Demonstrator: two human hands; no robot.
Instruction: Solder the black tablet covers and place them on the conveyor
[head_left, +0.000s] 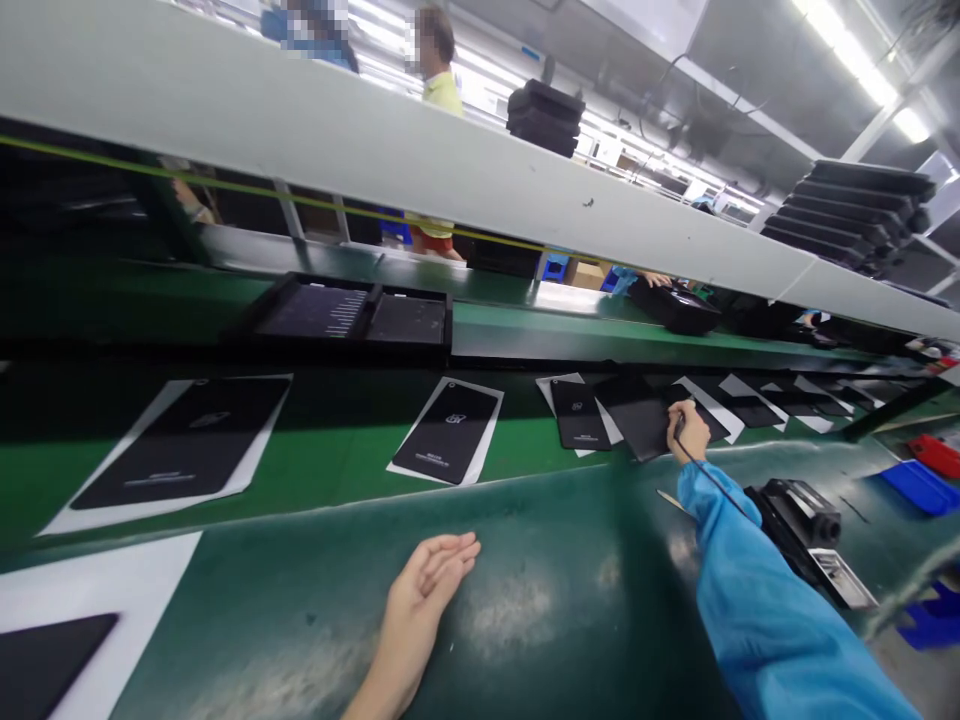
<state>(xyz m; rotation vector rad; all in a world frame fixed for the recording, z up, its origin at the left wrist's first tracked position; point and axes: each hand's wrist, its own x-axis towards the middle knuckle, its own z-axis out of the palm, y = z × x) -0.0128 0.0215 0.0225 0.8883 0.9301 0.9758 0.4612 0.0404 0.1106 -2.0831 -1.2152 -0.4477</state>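
Observation:
My left hand [435,575] hovers over or rests on the green bench [540,590], palm partly turned up, fingers loosely bent, holding nothing. My right hand [688,432], in a blue sleeve, reaches to the green belt [330,440] beyond. Its fingers pinch a small black corded tool [679,426], largely hidden by the hand. The cord trails back along the sleeve. Beneath that hand lie dark flat panels [634,415]. Just left of them, a black phone-shaped panel [581,418] with a pale logo lies on white paper. Another such panel [450,430] lies farther left.
A larger-looking black panel [187,445] lies on paper at left; white paper [150,590] fills the near left corner. A divided black tray [352,315] sits behind the belt. Right of my sleeve are a black device [802,510] and blue tray [922,487]. A white shelf [480,160] crosses overhead.

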